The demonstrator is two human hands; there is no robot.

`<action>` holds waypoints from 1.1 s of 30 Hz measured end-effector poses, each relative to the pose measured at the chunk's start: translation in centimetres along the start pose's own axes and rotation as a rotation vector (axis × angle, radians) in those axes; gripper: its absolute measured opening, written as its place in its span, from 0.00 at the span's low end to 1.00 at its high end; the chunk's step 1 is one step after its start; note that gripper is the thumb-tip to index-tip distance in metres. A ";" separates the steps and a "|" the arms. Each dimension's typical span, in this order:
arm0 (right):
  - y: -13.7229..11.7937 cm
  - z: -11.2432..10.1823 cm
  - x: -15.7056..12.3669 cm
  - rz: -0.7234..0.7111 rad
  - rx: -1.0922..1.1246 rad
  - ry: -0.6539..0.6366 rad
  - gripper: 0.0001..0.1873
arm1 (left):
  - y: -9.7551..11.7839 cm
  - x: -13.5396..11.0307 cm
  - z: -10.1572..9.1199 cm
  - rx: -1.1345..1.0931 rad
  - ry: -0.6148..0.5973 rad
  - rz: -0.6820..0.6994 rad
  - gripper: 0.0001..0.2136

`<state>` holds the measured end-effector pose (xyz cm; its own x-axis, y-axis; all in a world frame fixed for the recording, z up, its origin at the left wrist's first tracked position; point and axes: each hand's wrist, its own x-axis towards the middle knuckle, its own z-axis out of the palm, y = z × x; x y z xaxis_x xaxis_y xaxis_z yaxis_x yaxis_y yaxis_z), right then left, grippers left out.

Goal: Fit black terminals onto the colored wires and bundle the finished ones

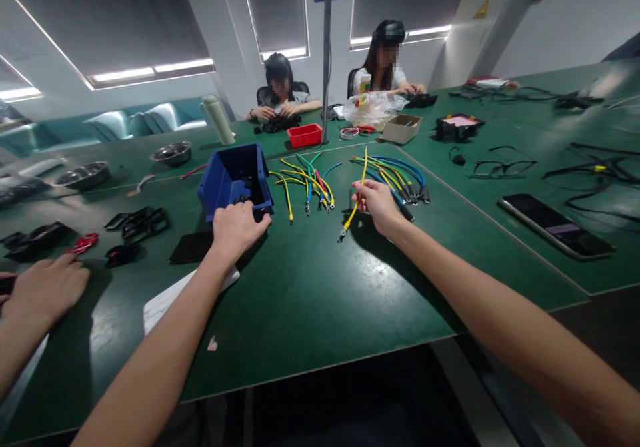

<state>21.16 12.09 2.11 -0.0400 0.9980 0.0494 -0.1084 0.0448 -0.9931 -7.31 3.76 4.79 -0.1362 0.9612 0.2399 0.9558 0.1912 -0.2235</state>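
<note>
A yellow wire [355, 208] with a metal ring terminal at its lower end is pinched in my right hand [377, 201], just above the table. Over the front rim of a blue bin [213, 183] lies my left hand [236, 228], its fingertips hidden inside. Small black parts [245, 187] show in the bin. Between my hands lie several yellow, green, blue and red wires [300, 180] with ring terminals. Beyond my right hand, another bunch of wires [400, 173] has black sleeves on the near ends.
At left a co-worker's hand [47, 287] rests near black parts [137, 227]. A dark phone [190, 248], a white sheet [167, 300] and metal bowls [173, 153] lie leftward. Rightward are a phone [555, 225] and glasses [503, 167]. A red tray [305, 135] stands by a pole [327, 53].
</note>
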 end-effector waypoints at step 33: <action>0.9 -0.4 0.7 -0.073 -0.100 -0.031 0.16 | 0.5 -1.7 -1.0 -0.187 0.348 0.061 0.13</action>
<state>21.40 12.84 1.17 -0.0668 0.9900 0.1241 -0.0122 0.1236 -0.9923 -6.39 2.06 5.23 -0.0119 0.8388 0.5442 0.9947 0.0654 -0.0791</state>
